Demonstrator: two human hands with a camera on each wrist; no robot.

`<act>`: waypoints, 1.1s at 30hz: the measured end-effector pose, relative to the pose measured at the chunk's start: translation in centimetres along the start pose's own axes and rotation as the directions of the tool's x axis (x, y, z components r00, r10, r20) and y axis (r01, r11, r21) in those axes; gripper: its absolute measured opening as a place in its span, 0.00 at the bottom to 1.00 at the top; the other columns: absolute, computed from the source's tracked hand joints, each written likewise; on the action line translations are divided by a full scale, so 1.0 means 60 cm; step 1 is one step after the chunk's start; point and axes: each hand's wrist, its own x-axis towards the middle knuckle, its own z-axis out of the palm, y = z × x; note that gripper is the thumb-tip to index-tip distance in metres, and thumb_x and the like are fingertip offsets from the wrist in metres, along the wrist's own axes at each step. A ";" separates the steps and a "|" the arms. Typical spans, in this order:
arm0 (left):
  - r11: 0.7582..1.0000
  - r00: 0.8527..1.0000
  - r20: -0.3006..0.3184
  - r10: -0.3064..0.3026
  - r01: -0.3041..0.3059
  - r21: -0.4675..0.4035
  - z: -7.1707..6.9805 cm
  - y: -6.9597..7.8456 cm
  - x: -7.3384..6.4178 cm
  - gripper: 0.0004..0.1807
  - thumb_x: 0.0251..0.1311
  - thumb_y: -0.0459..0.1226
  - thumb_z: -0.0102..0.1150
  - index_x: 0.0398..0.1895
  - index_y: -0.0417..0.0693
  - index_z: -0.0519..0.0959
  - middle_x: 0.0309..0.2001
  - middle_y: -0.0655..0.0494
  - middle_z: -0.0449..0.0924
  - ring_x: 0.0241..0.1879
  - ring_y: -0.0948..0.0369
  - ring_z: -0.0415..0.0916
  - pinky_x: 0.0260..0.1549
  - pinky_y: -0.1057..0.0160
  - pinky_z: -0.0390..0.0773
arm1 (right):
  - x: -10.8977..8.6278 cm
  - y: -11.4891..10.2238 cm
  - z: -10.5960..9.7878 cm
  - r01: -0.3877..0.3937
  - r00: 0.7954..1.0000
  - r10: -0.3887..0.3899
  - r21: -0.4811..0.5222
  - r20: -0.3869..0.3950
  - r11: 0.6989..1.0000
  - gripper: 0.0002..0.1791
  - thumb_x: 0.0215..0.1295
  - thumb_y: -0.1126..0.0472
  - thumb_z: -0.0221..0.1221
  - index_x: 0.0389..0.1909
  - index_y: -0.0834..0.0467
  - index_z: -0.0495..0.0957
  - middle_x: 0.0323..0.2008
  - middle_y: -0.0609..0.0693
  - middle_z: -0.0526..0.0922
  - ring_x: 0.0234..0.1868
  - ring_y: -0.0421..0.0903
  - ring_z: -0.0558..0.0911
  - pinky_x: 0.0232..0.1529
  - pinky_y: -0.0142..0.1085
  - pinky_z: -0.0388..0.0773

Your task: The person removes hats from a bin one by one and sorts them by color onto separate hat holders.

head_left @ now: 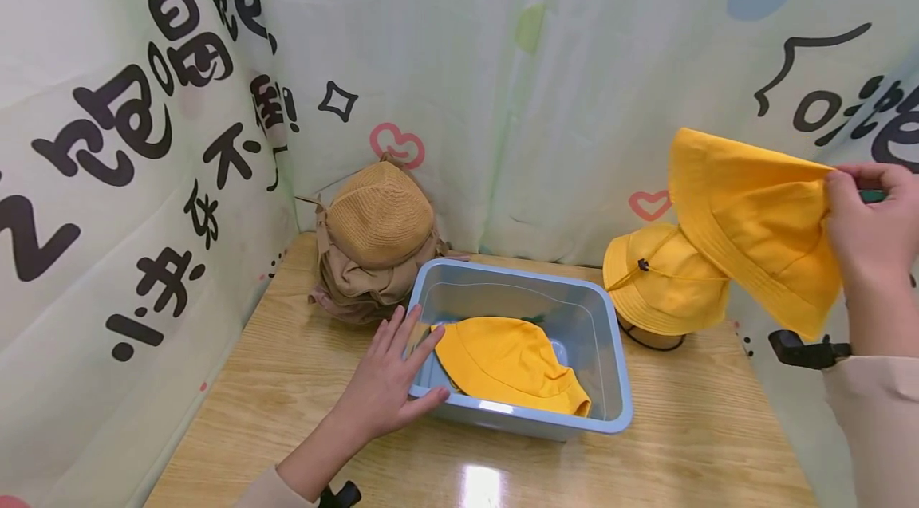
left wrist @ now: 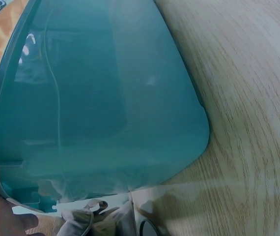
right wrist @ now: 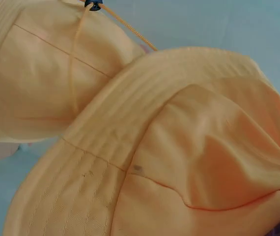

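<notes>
My right hand [head_left: 876, 225] pinches a yellow bucket hat [head_left: 754, 229] by its crown, up in the air at the right. In the right wrist view the held hat [right wrist: 204, 147] shows its stitched brim and fills much of the picture. Behind it, a second yellow hat [head_left: 660, 277] with a cord and black toggle sits on a stand. A third yellow hat [head_left: 510, 364] lies folded inside a blue plastic bin [head_left: 617, 380]. My left hand [head_left: 384, 380], fingers spread, rests at the bin's left rim. The left wrist view shows the bin's outer wall [left wrist: 96, 98].
A pile of tan and brown hats [head_left: 380, 213] stands behind the bin's left side, close to the curtain. The wooden table [head_left: 301, 428] runs up to printed curtains [head_left: 488, 93] at the back and left.
</notes>
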 end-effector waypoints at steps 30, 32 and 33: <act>1.000 1.000 -0.017 0.001 -0.001 -0.001 0.002 0.000 -0.002 0.42 0.66 0.69 0.40 0.76 0.57 0.63 0.77 0.39 0.51 0.76 0.39 0.47 0.68 0.36 0.58 | 0.001 0.036 0.065 0.319 0.939 -0.271 -0.240 0.211 0.917 0.29 0.73 0.42 0.49 0.59 0.61 0.77 0.46 0.57 0.76 0.47 0.55 0.67 0.40 0.33 0.66; 1.000 1.000 -0.028 0.009 -0.009 -0.004 0.001 -0.001 -0.001 0.42 0.66 0.69 0.41 0.75 0.56 0.64 0.77 0.38 0.51 0.76 0.39 0.48 0.67 0.35 0.59 | 0.000 0.041 0.073 0.336 0.929 -0.278 -0.238 0.245 0.911 0.29 0.74 0.42 0.49 0.59 0.62 0.77 0.49 0.63 0.76 0.52 0.60 0.66 0.43 0.41 0.65; 1.000 1.000 -0.026 0.009 -0.009 -0.003 0.001 -0.001 -0.001 0.42 0.66 0.69 0.41 0.75 0.56 0.64 0.77 0.38 0.51 0.76 0.39 0.48 0.68 0.35 0.59 | -0.001 0.042 0.078 0.341 0.926 -0.281 -0.239 0.252 0.909 0.29 0.74 0.43 0.49 0.59 0.62 0.77 0.51 0.64 0.76 0.54 0.62 0.65 0.42 0.43 0.64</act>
